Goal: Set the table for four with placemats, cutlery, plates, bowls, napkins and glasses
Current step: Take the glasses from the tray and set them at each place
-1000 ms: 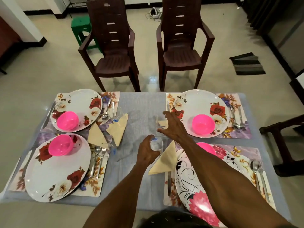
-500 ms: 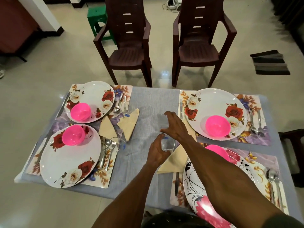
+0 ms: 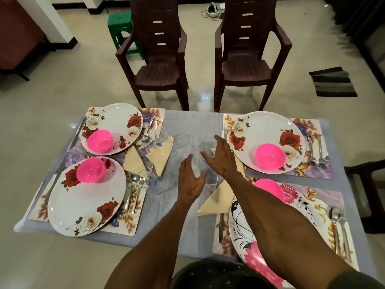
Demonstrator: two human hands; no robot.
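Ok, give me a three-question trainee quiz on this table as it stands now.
1. How many pink bowls are on the table?
2. True or false: the left hand grips the near glass.
3. The far glass stands beside which hand? A) the right hand B) the left hand

Key:
1. Four, one on each plate.
2. False; its fingers are spread, beside the near glass.
3. A

You've got two dark brown plastic chairs (image 3: 158,65) (image 3: 248,61) side by side past the hands, a green stool (image 3: 123,28) beyond the left one, a striped mat (image 3: 333,82) on the floor far right of the right hand.
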